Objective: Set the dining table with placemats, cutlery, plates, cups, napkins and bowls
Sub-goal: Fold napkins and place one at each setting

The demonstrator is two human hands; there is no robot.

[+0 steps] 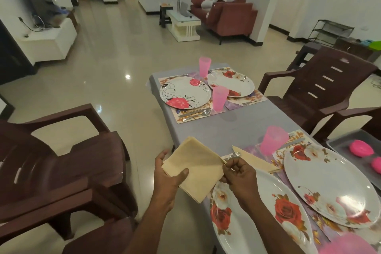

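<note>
**Two hands hold a folded napkin by the table edge**

Over the near left edge of the table (233,130), the left hand (168,173) holds a folded yellow napkin (195,169). Its thumb lies on top and its fingers curl under the napkin. The right hand (240,173) pinches the napkin's right corner between thumb and fingers. The napkin is a square turned like a diamond. One corner points away from the person and one points back at them. Half of it hangs out past the table edge, over the floor.

Just past the right hand lies a second napkin (255,161), long and thin, pointing away to the left. A fork (233,155) rests on it, tines by the right hand's fingers. Under the right wrist is a rose plate (261,212). Right of it is another rose plate (329,187). A pink cup (273,139) stands beyond the right hand.

Far ahead of both hands are two more plates, the left far plate (185,95) and the right far plate (231,83), with two pink cups beside them. The bare grey cloth between the near and far places is open.

Left of the left hand stands a brown chair (61,161), with floor between it and the table.

No writing can be read.
</note>
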